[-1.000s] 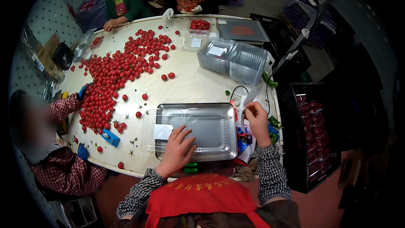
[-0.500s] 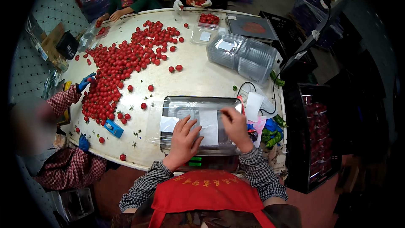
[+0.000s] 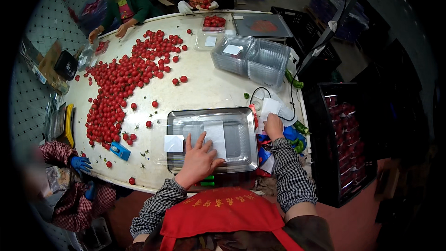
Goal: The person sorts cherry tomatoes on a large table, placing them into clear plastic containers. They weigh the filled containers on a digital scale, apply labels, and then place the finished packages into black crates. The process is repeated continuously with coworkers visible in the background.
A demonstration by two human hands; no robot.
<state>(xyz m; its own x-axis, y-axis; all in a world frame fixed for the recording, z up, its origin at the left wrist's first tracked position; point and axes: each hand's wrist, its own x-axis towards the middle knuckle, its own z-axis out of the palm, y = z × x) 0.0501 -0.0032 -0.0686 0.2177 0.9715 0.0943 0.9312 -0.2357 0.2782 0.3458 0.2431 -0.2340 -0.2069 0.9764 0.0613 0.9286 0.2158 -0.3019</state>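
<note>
Two hands work at the near edge of the counter (image 3: 209, 88). The left hand (image 3: 199, 160) lies flat and spread, fingers released, pressing down on a clear plastic clamshell box (image 3: 204, 135) that sits on the steel scale tray (image 3: 244, 155). The box lies open, its long axis running left to right along the counter's near edge; one half overhangs the tray to the left and carries a small white label (image 3: 174, 143), while a larger white label (image 3: 216, 137) sits on the half over the tray, just beside the fingertips. The right hand (image 3: 274, 127) rests to the right of the tray, curled over a pile of white slips (image 3: 269, 108) and blue wrappers (image 3: 290, 135); whether it is pinching one of them I cannot tell.

Red cherry tomatoes (image 3: 121, 88) spread across the left half of the counter, well apart from the tray. A blue tape dispenser (image 3: 120, 151) lies near the box's left end. Stacks of empty clear boxes (image 3: 253, 58) stand at the far right, and a filled punnet of tomatoes (image 3: 213, 22) sits at the far edge. A co-worker's blue-gloved hand (image 3: 80, 163) rests at the left rim.
</note>
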